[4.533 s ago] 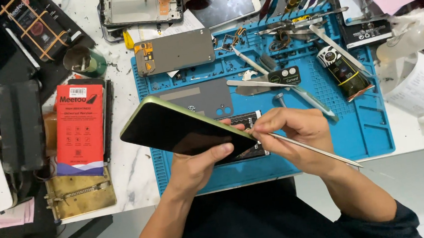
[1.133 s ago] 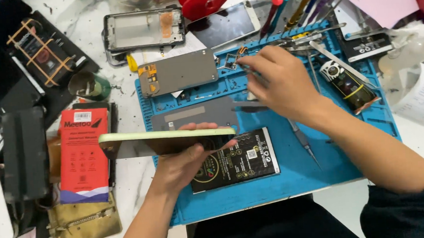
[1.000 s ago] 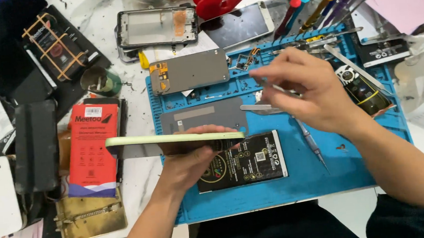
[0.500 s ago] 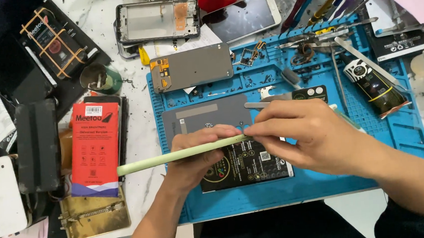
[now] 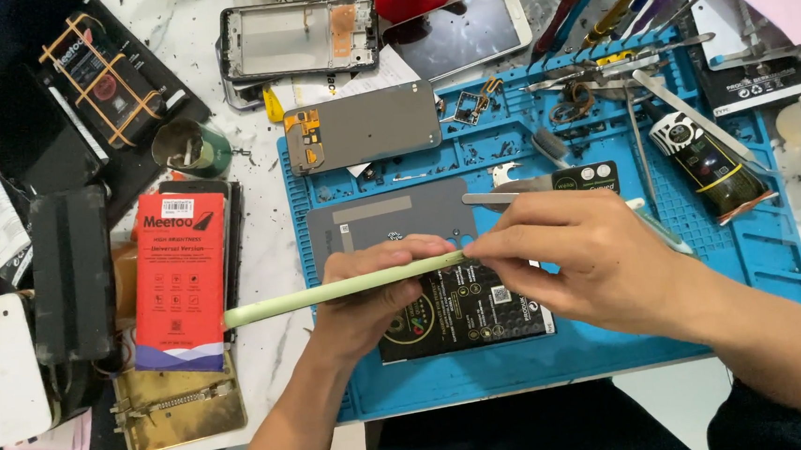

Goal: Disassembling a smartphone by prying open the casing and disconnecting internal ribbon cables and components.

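At centre frame, your left hand (image 5: 368, 298) grips the pale green phone (image 5: 344, 288) edge-on above the blue repair mat (image 5: 769, 256), so your right hand (image 5: 591, 263) can pinch its right end with closed fingertips.

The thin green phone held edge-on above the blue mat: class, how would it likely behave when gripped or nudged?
The thin green phone looks stiff: it spans straight beyond the left hand. Probably light, since fingertips support it. Its smooth, narrow edge may slip, so the right hand pinching its end seems sensible.
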